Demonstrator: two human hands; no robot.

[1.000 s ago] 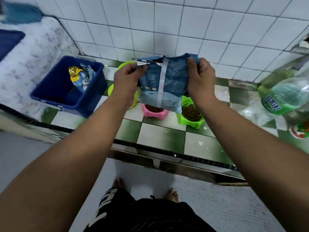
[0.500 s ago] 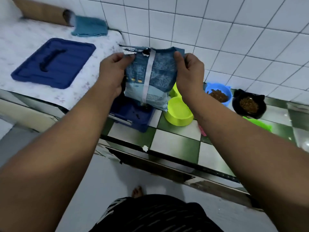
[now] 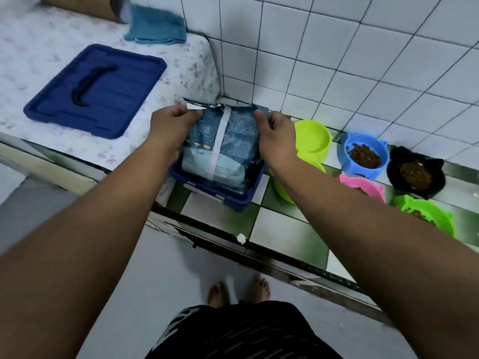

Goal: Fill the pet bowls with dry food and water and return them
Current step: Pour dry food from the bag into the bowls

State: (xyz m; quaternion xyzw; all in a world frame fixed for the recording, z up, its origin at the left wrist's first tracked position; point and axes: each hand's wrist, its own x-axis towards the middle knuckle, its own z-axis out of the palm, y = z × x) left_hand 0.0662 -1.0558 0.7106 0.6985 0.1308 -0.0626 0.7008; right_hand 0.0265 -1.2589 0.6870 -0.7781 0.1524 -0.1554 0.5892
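– Count?
– 1 kibble bag (image 3: 223,149), 1 blue bin (image 3: 228,196), 1 bin lid (image 3: 96,92), 4 eared bowls: blue bowl (image 3: 363,172), black bowl (image 3: 396,164), pink bowl (image 3: 363,183), green bowl (image 3: 417,205). Plus 1 lime-green dish (image 3: 312,139).
– Bag vs. fingers?
– Left hand (image 3: 171,123) & right hand (image 3: 276,133) each pinch a top corner, fingers clamped on the torn edge; bag stands upright, btm inside the bin.
– Surface, room?
– Green/white checked tile counter (image 3: 280,229), white tiled wall (image 3: 337,47); lid lies on a floral-covered top (image 3: 39,47) to the left, nr a teal cloth (image 3: 155,29).

Print on the food bag (image 3: 233,143) too blurred to read
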